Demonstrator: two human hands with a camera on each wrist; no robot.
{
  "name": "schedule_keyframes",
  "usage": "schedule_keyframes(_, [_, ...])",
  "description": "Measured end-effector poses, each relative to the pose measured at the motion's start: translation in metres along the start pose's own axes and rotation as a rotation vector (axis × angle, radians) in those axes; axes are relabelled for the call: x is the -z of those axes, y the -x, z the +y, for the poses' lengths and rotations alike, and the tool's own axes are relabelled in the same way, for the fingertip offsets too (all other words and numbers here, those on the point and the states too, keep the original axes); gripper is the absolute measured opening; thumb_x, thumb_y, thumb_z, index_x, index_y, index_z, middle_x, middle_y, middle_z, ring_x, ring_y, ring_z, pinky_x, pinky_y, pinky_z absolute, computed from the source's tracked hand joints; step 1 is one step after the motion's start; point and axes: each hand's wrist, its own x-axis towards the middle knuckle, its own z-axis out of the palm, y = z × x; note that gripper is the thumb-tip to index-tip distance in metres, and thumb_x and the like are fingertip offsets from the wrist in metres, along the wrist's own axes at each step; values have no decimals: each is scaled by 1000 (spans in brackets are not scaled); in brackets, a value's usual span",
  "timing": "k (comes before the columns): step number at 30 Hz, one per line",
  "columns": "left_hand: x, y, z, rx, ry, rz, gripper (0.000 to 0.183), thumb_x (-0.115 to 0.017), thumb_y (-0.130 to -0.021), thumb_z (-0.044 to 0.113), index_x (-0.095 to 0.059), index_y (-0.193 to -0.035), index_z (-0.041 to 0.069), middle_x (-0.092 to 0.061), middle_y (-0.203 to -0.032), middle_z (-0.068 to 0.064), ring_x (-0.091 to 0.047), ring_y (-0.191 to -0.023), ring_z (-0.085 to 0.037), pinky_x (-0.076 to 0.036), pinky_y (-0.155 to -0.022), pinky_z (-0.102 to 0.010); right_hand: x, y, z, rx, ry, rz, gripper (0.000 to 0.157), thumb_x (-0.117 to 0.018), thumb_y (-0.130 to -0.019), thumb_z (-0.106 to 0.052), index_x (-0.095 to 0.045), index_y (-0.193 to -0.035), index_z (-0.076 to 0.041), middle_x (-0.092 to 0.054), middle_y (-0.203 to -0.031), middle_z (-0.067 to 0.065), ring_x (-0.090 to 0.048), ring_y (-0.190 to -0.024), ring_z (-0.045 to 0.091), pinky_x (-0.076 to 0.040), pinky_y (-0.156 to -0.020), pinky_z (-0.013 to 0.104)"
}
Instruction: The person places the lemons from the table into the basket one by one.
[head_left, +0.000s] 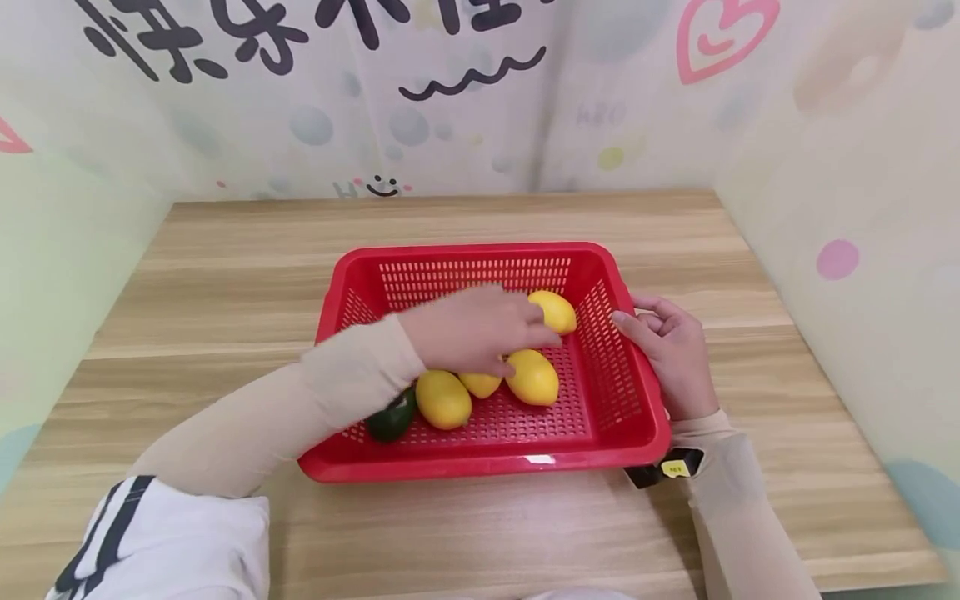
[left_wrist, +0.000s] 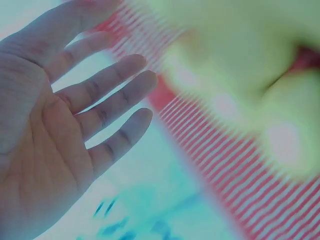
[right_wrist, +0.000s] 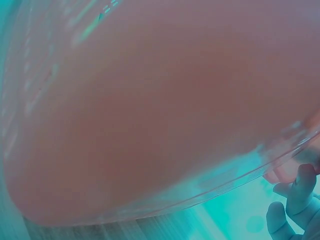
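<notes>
A red plastic basket (head_left: 480, 468) with slotted walls stands on the table. Inside it are several yellow lemons, one lemon (head_left: 555, 313) at the back right and another lemon (head_left: 533, 379) nearer the middle. A dark green rounded fruit (head_left: 392, 418), partly behind the left sleeve, lies at the front left. My left hand (head_left: 483, 329) is over the basket, somewhat blurred, its fingertips close to the lemons; in the left wrist view its palm (left_wrist: 55, 125) holds nothing and the fingers are spread. With the thumb over the rim, my right hand (head_left: 675, 354) grips the basket's right side.
The wood-grain table (head_left: 247, 275) extends around the basket. Behind it stands a wall (head_left: 465, 142) with printed drawings and lettering, and more walls rise at the left and right. A black and yellow device (head_left: 675, 468) sits at the right wrist, by the basket's front right corner.
</notes>
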Motion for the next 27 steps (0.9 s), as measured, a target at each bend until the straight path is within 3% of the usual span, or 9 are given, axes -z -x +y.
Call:
schedule_keyframes(6, [59,63,1,148,-9,300,58,-77,-93,32,-58,-146,17,-64,-137,-6,-58,-127,-25,-48,-107,-43,2,0,-1,40,16,-10,50,-75,-96,-25,-58,-136,-2,-75,-98,11,-78,-81,25,-61,-67,43])
schedule_keyframes(11, [69,131,6,253,-188,657,48,-71,-96,12,-60,-143,7,-64,-137,-14,-60,-124,-36,-46,-107,-54,5,2,-2,125,226,-10,44,-69,-100,-23,-60,-135,2,-65,-80,11,-75,-66,21,-62,-61,39])
schedule_keyframes(13, [65,155,7,324,-230,770,46,-64,-99,14,-59,-145,6,-62,-140,-16,-59,-125,-39,-45,-109,-54,6,4,-4,187,406,-1,43,-68,-101,-24,-62,-135,2,-63,-79,11,-72,-76,17,-58,-82,23])
schedule_keyframes(14, [61,167,7,365,-242,801,46,-60,-101,16,-58,-145,6,-61,-142,-17,-57,-128,-39,-42,-111,-54,7,5,-5,220,497,0,42,-68,-101,-24,-63,-134,2,-63,-81,13,-69,-85,18,-49,-98,21])
schedule_keyframes(15, [56,178,7,401,-248,819,46,-56,-102,17,-57,-146,5,-59,-143,-19,-55,-131,-41,-39,-115,-53,8,5,-7,260,598,1,41,-68,-100,-24,-64,-133,1,-65,-84,14,-65,-95,21,-33,-114,33])
schedule_keyframes(17, [43,200,5,491,-208,769,50,-59,-100,15,-54,-148,3,-54,-148,-23,-47,-139,-44,-30,-121,-52,10,5,-11,353,797,-2,40,-68,-100,-24,-66,-131,2,-68,-92,16,-54,-111,29,-14,-112,55])
schedule_keyframes(19, [28,223,1,595,-129,630,54,-62,-98,13,-51,-149,0,-45,-153,-29,-35,-147,-47,-19,-125,-54,13,1,-14,432,948,-31,38,-66,-101,-23,-67,-129,3,-70,-105,20,-47,-122,38,-7,-110,63])
schedule_keyframes(23, [-10,263,-7,788,74,302,61,-65,-99,12,-40,-153,-4,-31,-155,-39,-14,-151,-53,1,-122,-65,22,-5,-21,564,1192,-106,36,-59,-102,-16,-64,-133,4,-69,-123,25,-34,-143,47,-3,-115,68])
schedule_keyframes(27, [-48,285,-3,885,260,131,68,-55,-107,27,-26,-158,-8,-19,-157,-43,-1,-150,-56,8,-112,-77,37,-1,-21,627,1393,-108,51,-61,-97,-11,-53,-146,1,-51,-147,29,-12,-155,46,2,-118,70])
